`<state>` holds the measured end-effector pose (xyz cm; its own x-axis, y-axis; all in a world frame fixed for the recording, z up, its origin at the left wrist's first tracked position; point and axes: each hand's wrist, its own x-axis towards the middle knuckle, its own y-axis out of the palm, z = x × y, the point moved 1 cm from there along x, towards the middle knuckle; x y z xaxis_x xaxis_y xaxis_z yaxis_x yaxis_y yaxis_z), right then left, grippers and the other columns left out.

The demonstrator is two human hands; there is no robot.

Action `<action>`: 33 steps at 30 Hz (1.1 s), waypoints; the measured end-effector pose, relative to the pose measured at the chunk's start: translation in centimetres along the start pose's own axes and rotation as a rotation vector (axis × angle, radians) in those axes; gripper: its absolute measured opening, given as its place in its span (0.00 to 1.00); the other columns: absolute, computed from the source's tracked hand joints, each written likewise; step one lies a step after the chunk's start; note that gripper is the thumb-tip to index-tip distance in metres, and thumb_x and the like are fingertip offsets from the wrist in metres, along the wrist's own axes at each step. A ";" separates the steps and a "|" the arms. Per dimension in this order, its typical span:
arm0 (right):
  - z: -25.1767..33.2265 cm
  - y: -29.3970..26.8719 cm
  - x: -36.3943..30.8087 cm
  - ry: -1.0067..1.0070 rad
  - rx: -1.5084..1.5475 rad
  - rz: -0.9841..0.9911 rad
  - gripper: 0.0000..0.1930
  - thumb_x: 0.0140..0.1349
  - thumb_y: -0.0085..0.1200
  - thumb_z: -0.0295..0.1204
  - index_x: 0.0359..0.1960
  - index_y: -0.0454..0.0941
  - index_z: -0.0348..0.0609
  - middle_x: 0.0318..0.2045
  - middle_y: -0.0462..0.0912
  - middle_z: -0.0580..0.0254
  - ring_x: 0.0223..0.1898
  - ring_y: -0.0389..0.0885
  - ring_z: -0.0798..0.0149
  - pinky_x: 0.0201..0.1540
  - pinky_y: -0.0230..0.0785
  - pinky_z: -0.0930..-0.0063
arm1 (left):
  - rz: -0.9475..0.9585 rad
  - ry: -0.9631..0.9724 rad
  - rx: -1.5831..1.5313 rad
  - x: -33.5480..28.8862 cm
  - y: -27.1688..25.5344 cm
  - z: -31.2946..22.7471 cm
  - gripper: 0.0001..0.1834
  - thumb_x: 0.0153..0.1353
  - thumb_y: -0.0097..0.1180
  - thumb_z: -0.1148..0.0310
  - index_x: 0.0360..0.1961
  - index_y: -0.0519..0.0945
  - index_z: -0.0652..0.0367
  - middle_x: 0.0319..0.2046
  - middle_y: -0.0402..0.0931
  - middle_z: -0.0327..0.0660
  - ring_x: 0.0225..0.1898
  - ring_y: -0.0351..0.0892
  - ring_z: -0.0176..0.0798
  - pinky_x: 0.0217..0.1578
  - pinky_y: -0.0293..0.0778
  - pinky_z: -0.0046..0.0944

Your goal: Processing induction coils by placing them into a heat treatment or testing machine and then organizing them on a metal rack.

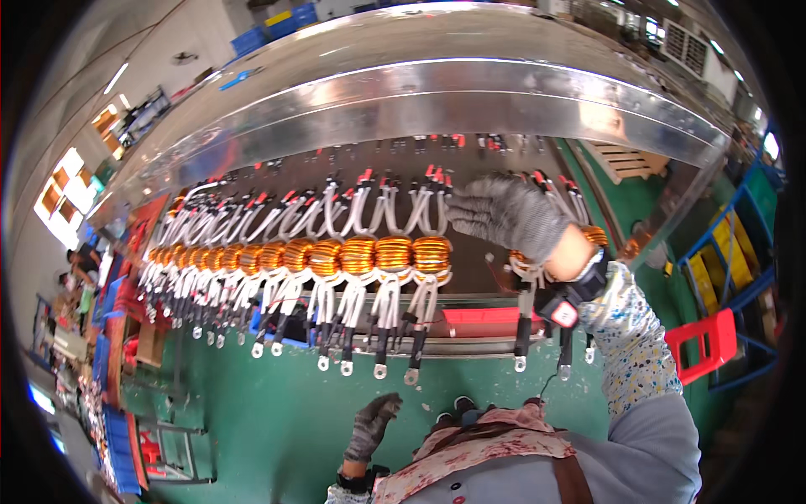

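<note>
A long row of copper-wound coils [358,256] lies across the dark bench. White-sleeved leads [389,304] hang over the front edge, ending in black sleeves and metal ring terminals [380,370]. More white leads with red and black ends point to the far side. My right hand [504,214], in a grey glove, reaches over the bench with fingers stretched leftward, beside the row's rightmost coil [431,255]. Under its wrist, a separate coil [595,236] is partly hidden. My gloved left hand [372,426] hangs low above the green floor, apart from the bench, fingers loosely bent, holding nothing visible.
A shiny metal beam [420,101] spans the bench's far side. A red tray [480,319] sits under the front edge. At right stand a red stool [702,346] and a blue rack [729,277] with yellow panels. Blue bins [122,449] line the left.
</note>
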<state>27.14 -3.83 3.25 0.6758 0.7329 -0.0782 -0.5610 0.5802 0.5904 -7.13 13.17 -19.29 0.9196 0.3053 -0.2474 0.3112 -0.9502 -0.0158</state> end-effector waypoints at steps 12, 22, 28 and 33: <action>6.8 -2.1 -11.4 -0.500 -1.215 -0.041 0.14 0.62 0.48 0.34 0.43 0.73 0.37 0.31 0.79 0.54 0.32 0.80 0.59 0.37 0.72 0.70 | 0.570 0.063 -0.117 2.1 7.5 -12.4 0.19 0.64 0.48 0.60 0.42 0.77 0.69 0.36 0.79 0.45 0.38 0.76 0.36 0.43 0.71 0.35; 5.3 -13.8 -10.9 -0.125 -2.187 0.084 0.35 0.40 0.64 0.36 0.53 0.64 0.42 0.44 0.73 0.46 0.47 0.71 0.44 0.50 0.65 0.58 | 0.634 0.256 -0.216 8.9 13.3 -18.9 0.23 0.65 0.46 0.58 0.53 0.70 0.65 0.46 0.75 0.43 0.48 0.71 0.34 0.53 0.65 0.35; 2.9 -16.4 -8.1 -0.043 -2.206 0.143 0.46 0.36 0.64 0.32 0.61 0.56 0.45 0.42 0.73 0.45 0.47 0.71 0.45 0.52 0.64 0.60 | 0.409 0.413 -0.114 16.6 18.7 -19.2 0.36 0.64 0.47 0.53 0.65 0.53 0.64 0.61 0.60 0.45 0.62 0.58 0.37 0.61 0.51 0.34; 1.9 -17.0 -6.9 0.011 -2.241 0.084 0.49 0.34 0.65 0.31 0.62 0.54 0.39 0.46 0.72 0.41 0.50 0.70 0.45 0.55 0.62 0.62 | 0.266 0.157 -0.174 23.8 22.0 -14.4 0.39 0.62 0.52 0.57 0.66 0.49 0.63 0.62 0.57 0.45 0.62 0.56 0.36 0.60 0.51 0.29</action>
<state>32.93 -19.42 -4.71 0.6316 0.7664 -0.1171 -0.0497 -0.1107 -0.9926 25.06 0.47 -11.59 0.9954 0.0673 -0.0688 0.0797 -0.9770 0.1979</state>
